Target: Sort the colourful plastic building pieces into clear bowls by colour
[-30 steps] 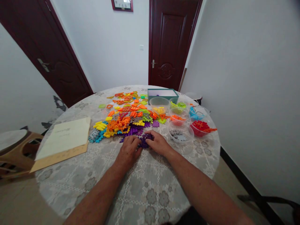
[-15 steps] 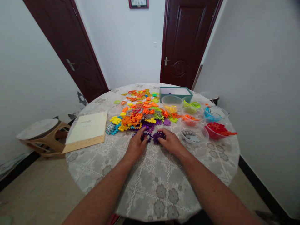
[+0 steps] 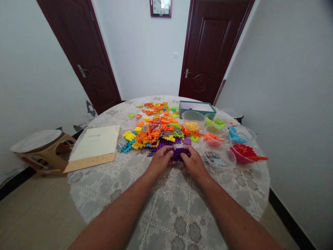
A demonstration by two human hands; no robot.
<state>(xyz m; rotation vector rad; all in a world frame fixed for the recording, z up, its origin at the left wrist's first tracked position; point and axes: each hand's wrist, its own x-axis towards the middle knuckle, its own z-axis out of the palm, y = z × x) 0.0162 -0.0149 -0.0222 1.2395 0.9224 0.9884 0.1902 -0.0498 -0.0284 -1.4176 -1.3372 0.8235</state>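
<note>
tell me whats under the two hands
The left hand and right hand cup a clump of purple interlocking plastic pieces on the patterned tablecloth. The palms cover the middle of the clump, so its hidden pieces cannot be seen.

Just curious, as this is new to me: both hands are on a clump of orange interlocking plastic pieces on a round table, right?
Not quite: the head view shows the clump is purple, not orange. The rest stands: the left hand and right hand are both on it, on the round table.
</note>
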